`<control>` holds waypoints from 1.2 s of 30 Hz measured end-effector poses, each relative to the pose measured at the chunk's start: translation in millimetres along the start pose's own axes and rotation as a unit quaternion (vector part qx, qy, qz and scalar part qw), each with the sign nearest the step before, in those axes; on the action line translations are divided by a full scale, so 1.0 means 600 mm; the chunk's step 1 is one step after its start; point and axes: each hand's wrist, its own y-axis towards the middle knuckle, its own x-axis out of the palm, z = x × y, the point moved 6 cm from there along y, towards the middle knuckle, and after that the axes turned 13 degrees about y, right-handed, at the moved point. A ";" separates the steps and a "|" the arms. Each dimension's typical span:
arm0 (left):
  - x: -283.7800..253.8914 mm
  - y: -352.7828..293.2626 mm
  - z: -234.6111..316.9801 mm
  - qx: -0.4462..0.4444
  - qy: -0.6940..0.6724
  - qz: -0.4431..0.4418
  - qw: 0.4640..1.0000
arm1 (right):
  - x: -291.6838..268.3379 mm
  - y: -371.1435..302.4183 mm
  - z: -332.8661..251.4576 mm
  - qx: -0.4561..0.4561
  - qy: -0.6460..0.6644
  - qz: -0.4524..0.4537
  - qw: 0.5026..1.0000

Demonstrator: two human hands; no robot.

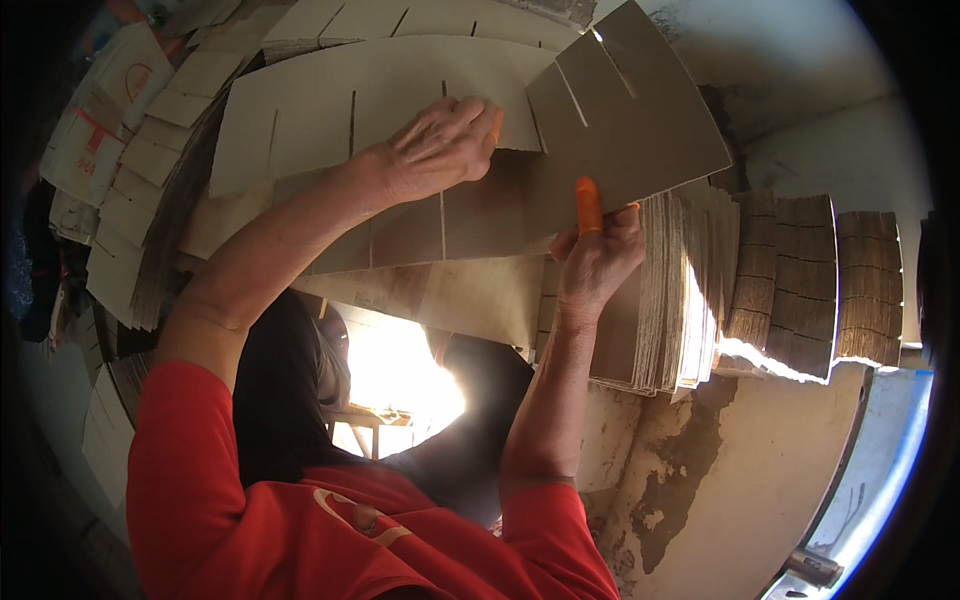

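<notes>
My right hand (603, 262) grips the lower edge of a tilted grey-brown slotted cardboard sheet (650, 120), with one orange-covered finger lying along its face. My left hand (445, 145) is closed over the lower edge of a pale slotted cardboard sheet (300, 110). Its fingertips, one of them in an orange cover, are turned away, and what they pinch is hidden. Between and below my hands lies a darker slotted sheet (400, 220), partly shaded. The tilted sheet overlaps the right end of the pale one.
Stacks of cardboard strips (665, 300) stand on edge at the right, with brown slotted bundles (785, 280) beyond them. Overlapping cardboard pieces (150, 190) and a white printed package (110, 110) lie at the left. A peeling wall (740, 470) is at lower right.
</notes>
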 end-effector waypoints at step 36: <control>-0.017 0.025 -0.057 -0.170 -0.252 -0.012 0.952 | 0.015 -0.009 0.021 0.014 -0.136 0.032 0.990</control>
